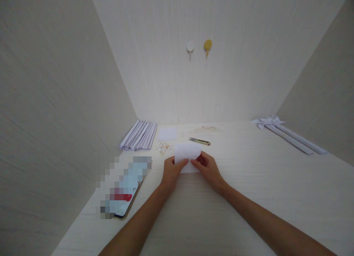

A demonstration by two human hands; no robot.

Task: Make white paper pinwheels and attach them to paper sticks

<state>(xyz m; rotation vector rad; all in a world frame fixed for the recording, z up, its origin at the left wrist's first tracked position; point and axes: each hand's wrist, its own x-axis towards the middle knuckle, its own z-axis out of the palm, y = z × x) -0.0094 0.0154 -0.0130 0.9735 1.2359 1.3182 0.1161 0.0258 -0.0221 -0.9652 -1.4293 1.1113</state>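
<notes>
Both my hands hold one white sheet of paper (188,152) in front of me, low over the table. My left hand (172,171) grips its left side, thumb on the near face and fingers behind. On the right side my right hand (208,169) pinches the sheet between thumb and fingers, the thumb tips close together at the middle. The paper's upper part bends over, and its lower part shows beneath the thumbs. Just beyond it lies a pair of thread snips (199,141). A small heap of whitish-tan bits (164,148) sits to the left of the sheet.
Rolled paper sticks (139,135) lie in a bundle at the back left, beside a flat paper stack (167,133). A phone (129,189) rests at left. Folded paper strips with a star-like end (290,136) lie at right. Two hooks (208,45) hang on the wall.
</notes>
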